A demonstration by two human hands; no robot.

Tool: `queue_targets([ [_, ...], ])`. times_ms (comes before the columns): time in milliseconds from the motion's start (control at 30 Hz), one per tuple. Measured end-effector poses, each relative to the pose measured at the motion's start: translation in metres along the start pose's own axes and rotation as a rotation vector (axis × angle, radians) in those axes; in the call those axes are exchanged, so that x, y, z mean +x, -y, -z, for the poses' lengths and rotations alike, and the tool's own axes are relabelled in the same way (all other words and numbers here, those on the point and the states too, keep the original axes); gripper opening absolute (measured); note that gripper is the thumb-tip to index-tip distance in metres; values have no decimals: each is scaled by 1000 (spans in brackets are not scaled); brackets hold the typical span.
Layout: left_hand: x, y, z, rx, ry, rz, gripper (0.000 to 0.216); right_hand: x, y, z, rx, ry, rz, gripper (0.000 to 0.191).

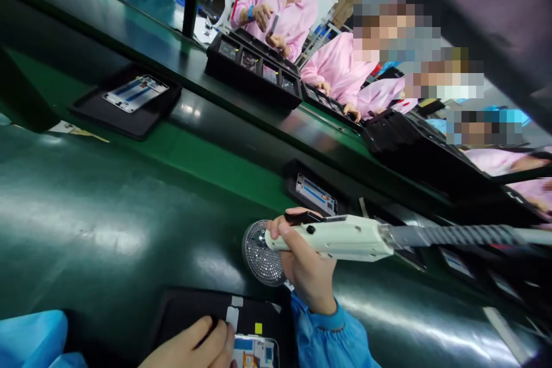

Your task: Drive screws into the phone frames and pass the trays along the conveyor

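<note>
My right hand (304,267) is closed around a white electric screwdriver (340,237), whose tip points at a round dish of small screws (261,256) on the green bench. Down at the frame's bottom edge, my left hand (194,348) rests with bent fingers on a black tray (194,313). That tray holds a phone part (254,352) with a blue and white face, right beside my fingertips. Both my sleeves are blue.
A conveyor belt (207,158) carries black trays with phone parts (134,94), (317,194). Beyond it stand black slotted trays (252,66). Several people in pink coats work across the line; one holds a small part. The screwdriver's cable (452,236) runs off right.
</note>
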State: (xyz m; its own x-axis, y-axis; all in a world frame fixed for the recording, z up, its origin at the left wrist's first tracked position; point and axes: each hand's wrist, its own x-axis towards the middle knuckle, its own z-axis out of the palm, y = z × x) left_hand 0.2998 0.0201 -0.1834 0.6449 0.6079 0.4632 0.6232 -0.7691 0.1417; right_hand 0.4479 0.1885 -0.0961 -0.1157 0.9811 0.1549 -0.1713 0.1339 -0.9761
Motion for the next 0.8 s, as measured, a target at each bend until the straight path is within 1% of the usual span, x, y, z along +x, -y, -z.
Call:
queue_targets([
  [100,5,4,5,5,-5,-24,13,-2,1,-2,-16,11,17,22],
  [333,16,9,20,25,-36,-15,9,-4,0,-3,-24,19,47,20],
  [600,18,11,27,41,-44,-12,20,-5,-1,-3,-54,-13,34,20],
  [733,18,11,31,60,-15,-38,19,-4,-6,-3,-52,-2,30,19],
  [800,18,12,32,74,-9,-49,18,-2,-5,-3,-32,-1,36,23],
])
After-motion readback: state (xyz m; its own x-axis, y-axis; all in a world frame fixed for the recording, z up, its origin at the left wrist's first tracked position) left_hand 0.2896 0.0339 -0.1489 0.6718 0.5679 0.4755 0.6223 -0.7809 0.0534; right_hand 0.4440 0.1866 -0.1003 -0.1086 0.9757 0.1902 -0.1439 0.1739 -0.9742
